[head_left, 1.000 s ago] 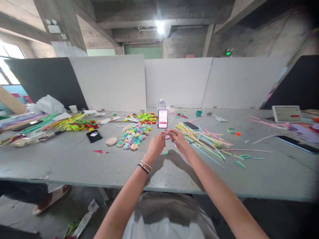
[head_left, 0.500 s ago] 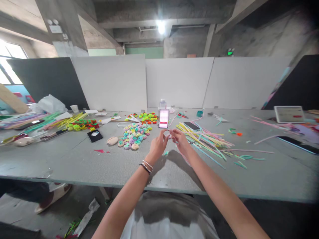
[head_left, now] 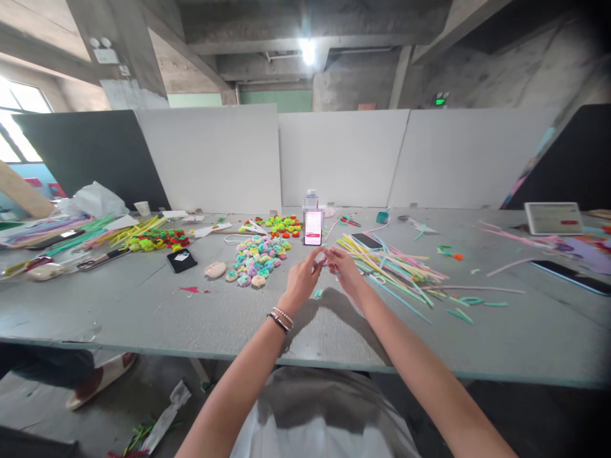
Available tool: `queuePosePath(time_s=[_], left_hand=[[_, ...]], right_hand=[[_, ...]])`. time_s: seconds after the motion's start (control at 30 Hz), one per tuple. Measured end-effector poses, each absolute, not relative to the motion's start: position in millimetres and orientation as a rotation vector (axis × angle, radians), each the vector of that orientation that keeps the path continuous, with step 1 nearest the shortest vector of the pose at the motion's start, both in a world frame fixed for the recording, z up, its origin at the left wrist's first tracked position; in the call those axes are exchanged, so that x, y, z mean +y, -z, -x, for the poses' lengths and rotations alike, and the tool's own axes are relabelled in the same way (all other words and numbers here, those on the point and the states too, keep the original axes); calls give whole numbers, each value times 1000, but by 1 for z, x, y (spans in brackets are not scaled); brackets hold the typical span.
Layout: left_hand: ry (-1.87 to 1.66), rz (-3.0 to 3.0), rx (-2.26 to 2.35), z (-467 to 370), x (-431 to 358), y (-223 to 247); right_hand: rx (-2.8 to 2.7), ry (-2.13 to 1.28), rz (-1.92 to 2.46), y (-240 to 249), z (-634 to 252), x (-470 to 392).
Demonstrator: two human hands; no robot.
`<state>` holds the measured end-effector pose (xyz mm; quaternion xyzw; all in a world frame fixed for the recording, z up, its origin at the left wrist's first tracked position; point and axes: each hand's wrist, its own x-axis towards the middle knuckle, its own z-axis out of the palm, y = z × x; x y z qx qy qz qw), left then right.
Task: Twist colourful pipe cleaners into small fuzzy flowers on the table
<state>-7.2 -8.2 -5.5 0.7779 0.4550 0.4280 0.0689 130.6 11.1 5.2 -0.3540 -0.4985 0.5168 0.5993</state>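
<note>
Left hand (head_left: 303,277), right hand (head_left: 344,267): both pinching a pink strip (head_left: 325,260), mostly hidden. Risk: fingertip-only hold may slip, dropping it on counter (head_left: 210,321).

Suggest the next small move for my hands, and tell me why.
Perhaps tilt the small pink piece slightly toward you without letting go. Your left hand and right hand seem to pinch it between them above the table, covering most of it, so its shape can't be checked from here.
</note>
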Motion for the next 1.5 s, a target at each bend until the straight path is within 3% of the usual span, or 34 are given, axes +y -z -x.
queuePosePath(time_s=[0.37, 0.7, 1.2, 1.5], left_hand=[[-1513, -1765, 1040, 1, 1, 4], [-1185, -1192, 487, 7, 6, -1], [-869, -868, 389, 14, 4, -8], [-966, -1170, 471, 11, 1, -7]], right_hand=[[-1257, -1202, 771, -4, -128, 13], [-1408, -1098, 780, -5, -133, 8], [-1477, -1094, 791, -11, -132, 5], [-1418, -1005, 848, -9, -132, 9]])
